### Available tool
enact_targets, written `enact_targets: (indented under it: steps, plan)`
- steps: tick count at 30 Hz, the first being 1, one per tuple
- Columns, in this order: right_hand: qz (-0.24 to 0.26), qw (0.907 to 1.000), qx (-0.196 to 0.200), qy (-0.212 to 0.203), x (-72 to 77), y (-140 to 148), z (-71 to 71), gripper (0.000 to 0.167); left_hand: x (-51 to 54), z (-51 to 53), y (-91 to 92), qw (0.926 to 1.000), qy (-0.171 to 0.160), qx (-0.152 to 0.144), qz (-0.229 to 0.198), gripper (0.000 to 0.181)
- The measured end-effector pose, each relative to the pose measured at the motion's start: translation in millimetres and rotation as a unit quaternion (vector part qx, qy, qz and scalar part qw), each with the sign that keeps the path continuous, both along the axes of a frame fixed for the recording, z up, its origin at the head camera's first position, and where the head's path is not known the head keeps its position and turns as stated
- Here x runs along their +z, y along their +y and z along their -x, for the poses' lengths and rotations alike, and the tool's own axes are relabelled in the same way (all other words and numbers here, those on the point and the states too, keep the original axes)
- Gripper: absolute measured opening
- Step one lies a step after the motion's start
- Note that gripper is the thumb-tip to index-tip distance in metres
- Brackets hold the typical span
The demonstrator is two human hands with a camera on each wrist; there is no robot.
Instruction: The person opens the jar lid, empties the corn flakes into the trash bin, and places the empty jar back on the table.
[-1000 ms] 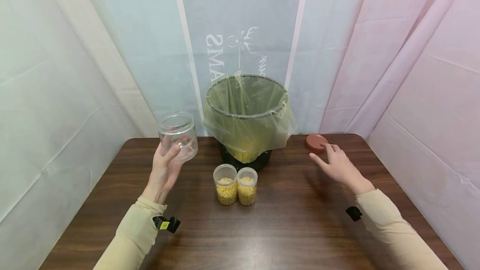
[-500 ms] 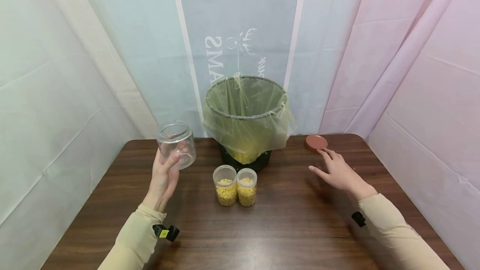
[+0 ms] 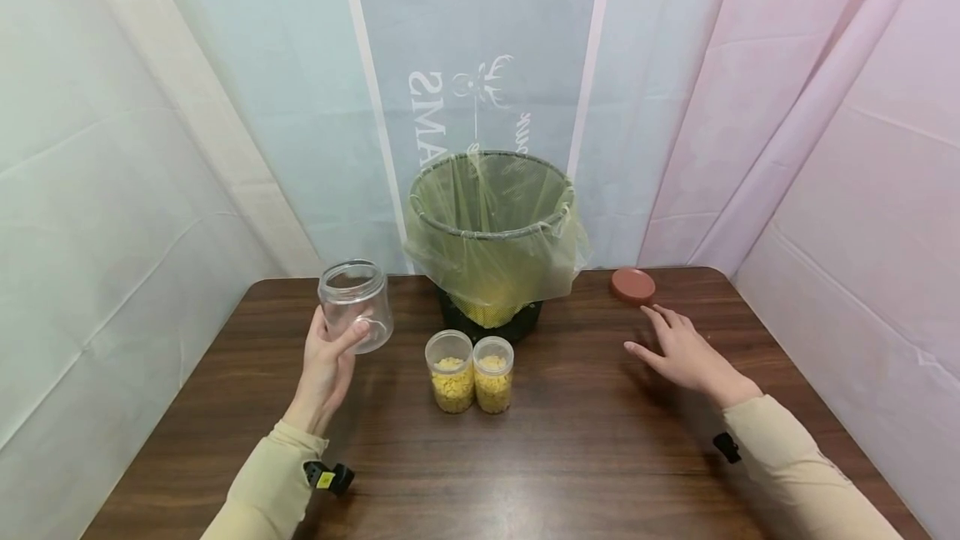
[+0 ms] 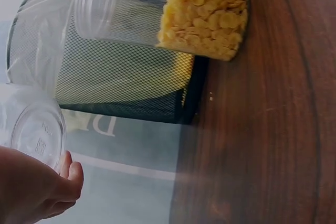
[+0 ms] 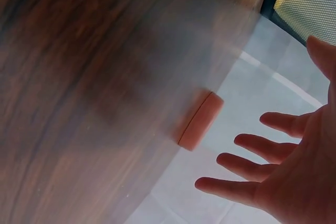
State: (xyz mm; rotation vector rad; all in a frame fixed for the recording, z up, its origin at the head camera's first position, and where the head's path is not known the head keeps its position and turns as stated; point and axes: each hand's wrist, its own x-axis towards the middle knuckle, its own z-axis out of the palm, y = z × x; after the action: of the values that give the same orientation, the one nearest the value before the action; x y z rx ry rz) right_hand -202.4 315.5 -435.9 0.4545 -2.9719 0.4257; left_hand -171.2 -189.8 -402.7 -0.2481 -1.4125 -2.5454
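My left hand (image 3: 327,365) grips a clear, empty-looking jar (image 3: 356,311) with its mouth tilted up, held above the left part of the table. The jar's round base (image 4: 39,132) shows in the left wrist view. My right hand (image 3: 686,359) hovers at the right with fingers spread and nothing in it. Just beyond its fingertips, apart from them, a reddish-brown round lid (image 3: 633,285) lies near the table's back edge. Two clear jars stand side by side at mid-table, the left jar (image 3: 452,382) and right jar (image 3: 493,382) each partly filled with yellow flakes, without lids.
Behind the two jars stands a dark mesh bin (image 3: 491,327) lined with a thin yellowish bag (image 3: 502,265). Yellow stuff shows low inside it. The brown wooden table (image 3: 570,448) ends at pale curtains (image 3: 270,90) at the back and sides.
The left hand has lowered the clear jar somewhat. The right hand has drawn back from the lid, which stays at the back right.
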Motion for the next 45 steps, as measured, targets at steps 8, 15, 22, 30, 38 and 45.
enact_targets:
  steps: [8, 15, 22, 30, 38, 45]
  plan:
    - [-0.002, 0.9998, -0.014, -0.012, -0.5, 4.3, 0.7, 0.085, -7.7, -1.1, -1.2, 0.9999, -0.014, -0.004, 0.008, 0.058]
    - [0.003, 1.0, -0.003, 0.001, -0.9, 6.4, 3.4, 0.083, -12.7, -0.6, -4.4, 0.9989, -0.039, 0.001, 0.026, 0.059]
    - [0.002, 0.9999, -0.005, -0.012, -2.6, 9.7, 8.4, 0.085, -18.0, 0.9, -9.0, 0.9983, -0.052, 0.004, 0.026, 0.058]
    - [-0.003, 0.9996, -0.006, -0.027, 0.9, 11.3, 14.6, 0.087, -20.9, 4.9, -13.1, 0.9978, -0.061, 0.011, 0.026, 0.063]
    - [-0.007, 0.9995, -0.008, -0.03, -1.5, 12.6, 18.8, 0.088, -24.3, 11.5, -15.7, 0.9951, -0.086, 0.039, 0.028, 0.06]
    - [-0.004, 0.9993, -0.012, -0.034, -3.1, 13.0, 19.1, 0.087, -28.4, 21.9, -18.0, 0.9891, -0.106, 0.089, 0.05, 0.055]
